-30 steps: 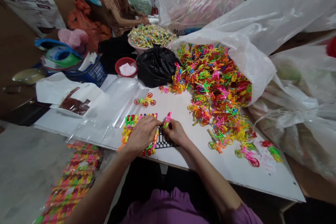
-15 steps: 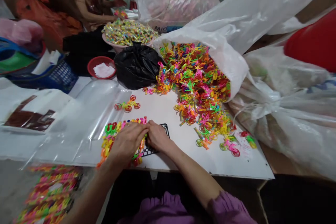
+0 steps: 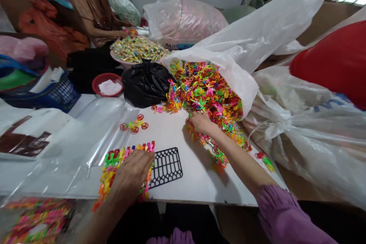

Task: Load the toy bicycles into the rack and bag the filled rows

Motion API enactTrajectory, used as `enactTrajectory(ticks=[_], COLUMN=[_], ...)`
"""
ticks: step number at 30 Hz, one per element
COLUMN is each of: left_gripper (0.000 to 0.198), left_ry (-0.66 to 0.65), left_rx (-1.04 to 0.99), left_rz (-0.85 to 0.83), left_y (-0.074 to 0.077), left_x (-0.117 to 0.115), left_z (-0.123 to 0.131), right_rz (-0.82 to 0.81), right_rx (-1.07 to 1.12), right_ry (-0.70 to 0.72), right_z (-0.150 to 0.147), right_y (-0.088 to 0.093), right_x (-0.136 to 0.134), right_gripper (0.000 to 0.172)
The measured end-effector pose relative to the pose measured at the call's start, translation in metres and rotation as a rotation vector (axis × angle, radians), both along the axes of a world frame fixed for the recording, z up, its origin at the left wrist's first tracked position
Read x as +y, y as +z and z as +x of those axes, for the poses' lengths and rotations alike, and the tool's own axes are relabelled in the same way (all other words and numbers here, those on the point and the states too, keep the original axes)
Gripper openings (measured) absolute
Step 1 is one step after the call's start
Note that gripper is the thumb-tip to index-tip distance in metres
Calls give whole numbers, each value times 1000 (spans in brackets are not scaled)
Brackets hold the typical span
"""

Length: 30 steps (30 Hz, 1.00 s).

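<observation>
Reaching out, right hand (image 3: 201, 122) digs fingers into the toy pile (image 3: 208, 91) (grip hidden); left hand (image 3: 132, 173) presses flat on racked toys (image 3: 114, 160).

Cramped home packing workshop, bulk sacks (image 3: 286, 129), heaped plastic toys (image 3: 206, 91), co-worker (image 3: 97, 11) sorting

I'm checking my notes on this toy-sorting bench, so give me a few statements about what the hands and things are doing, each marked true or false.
1. The left hand rests on the row of colourful toys set on the black grid tray. True.
2. The right hand lies on the grid tray. False: it reaches into the pile of plastic toys spilling from the white bag.
3. A single toy tricycle lies alone on the table beyond the tray. True.
4. The black bag sits right of the toy pile. False: it sits left of it.
5. The red bowl is filled with toys. False: it holds something white.
</observation>
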State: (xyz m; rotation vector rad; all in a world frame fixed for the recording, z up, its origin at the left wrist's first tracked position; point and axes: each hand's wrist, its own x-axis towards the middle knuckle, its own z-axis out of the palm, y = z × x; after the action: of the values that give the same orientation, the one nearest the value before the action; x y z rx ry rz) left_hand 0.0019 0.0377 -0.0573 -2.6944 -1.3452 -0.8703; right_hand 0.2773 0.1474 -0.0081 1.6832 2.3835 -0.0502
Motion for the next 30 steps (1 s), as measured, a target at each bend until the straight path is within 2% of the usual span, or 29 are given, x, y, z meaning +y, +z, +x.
enactTrajectory(ticks=[2,5,8,10,13,15,18,21,26,30], left_gripper=[23,23,20,19,20,20,18,17,16,19], left_ry=[27,69,55,58,92,109,111,98,123,175], left_rx=[-3,12,42,57,43,18,5,9,18,33], left_rz=[25,36,16,-2,-24,-35,-54,-70,-85,-140], left_y=[-1,0,5,8,8,7,5,6,7,5], left_x=[-3,-6,-7,-8,-10,-10,-9,-5,5,9], left_z=[-4,-7,-5,-4,-4,-4,-5,-6,-8,-8], right_rz=[-15,4,-109,-166,-34,66,74,110,213,141], right_rx=[14,106,149,169,362,439,325,242,196,156], right_ry=[79,214,309,336,261,111,-17,25,135,150], right_z=[-9,-40,-80,-97,-91,-74,-57,-63,-79,-72], right_y=[5,9,3,-7,-22,-31,-44,-55,-61,-66], right_x=[8,18,30,35,32,23,2,-10,1,5], right_gripper=[20,21,17,23,39,38,30,26,24,24])
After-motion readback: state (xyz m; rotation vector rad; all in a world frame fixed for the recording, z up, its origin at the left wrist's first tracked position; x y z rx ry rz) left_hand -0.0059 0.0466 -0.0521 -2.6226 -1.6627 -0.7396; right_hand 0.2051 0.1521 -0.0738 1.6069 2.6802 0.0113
